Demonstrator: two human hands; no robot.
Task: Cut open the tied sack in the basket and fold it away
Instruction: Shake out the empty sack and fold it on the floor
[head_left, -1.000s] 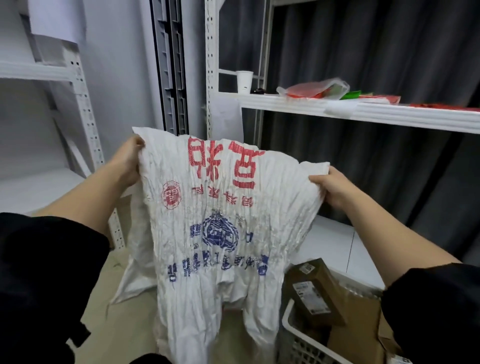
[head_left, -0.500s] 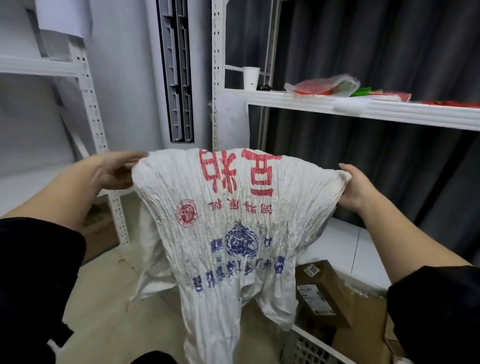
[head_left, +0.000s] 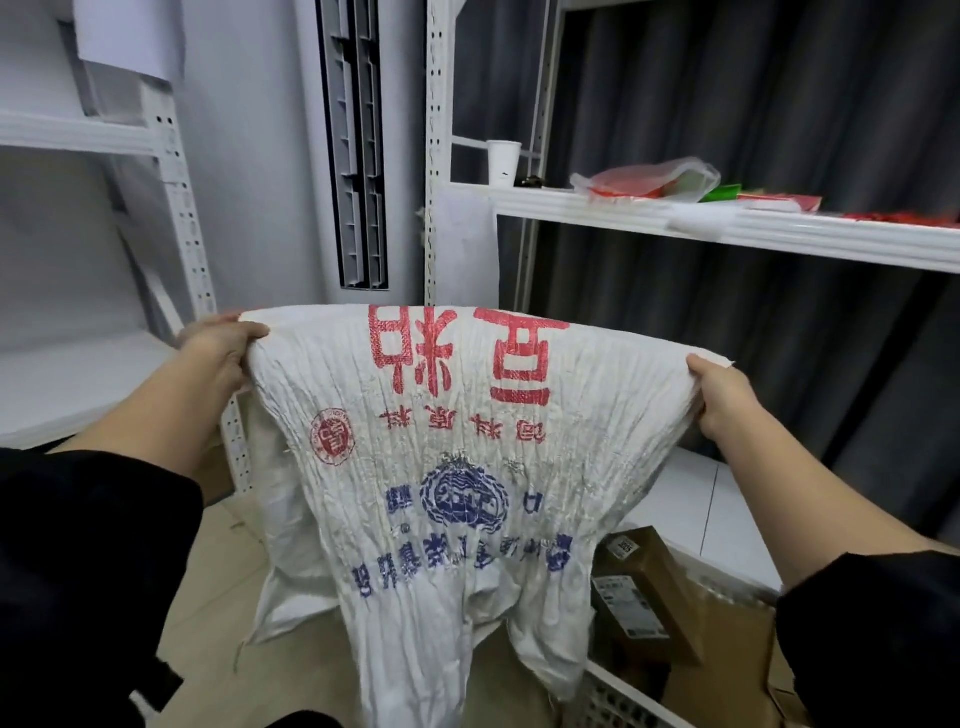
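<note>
An empty white woven sack (head_left: 457, 467) with red and blue print hangs crumpled in front of me, its printing upside down. My left hand (head_left: 221, 345) grips its upper left corner and my right hand (head_left: 724, 400) grips its upper right corner, holding the top edge spread wide at chest height. The sack's lower end droops over the white plastic basket (head_left: 623, 696) at the lower right, which holds cardboard boxes (head_left: 644, 592).
White metal shelving stands left (head_left: 78, 135) and right (head_left: 727, 228); the right shelf carries a paper cup (head_left: 503, 162) and a plastic bag (head_left: 649, 179). A dark curtain hangs behind. Tan floor (head_left: 218, 597) shows below the sack.
Both hands have lowered the sack's top edge and pulled it wider apart. My view has tilted up, showing more of the shelves.
</note>
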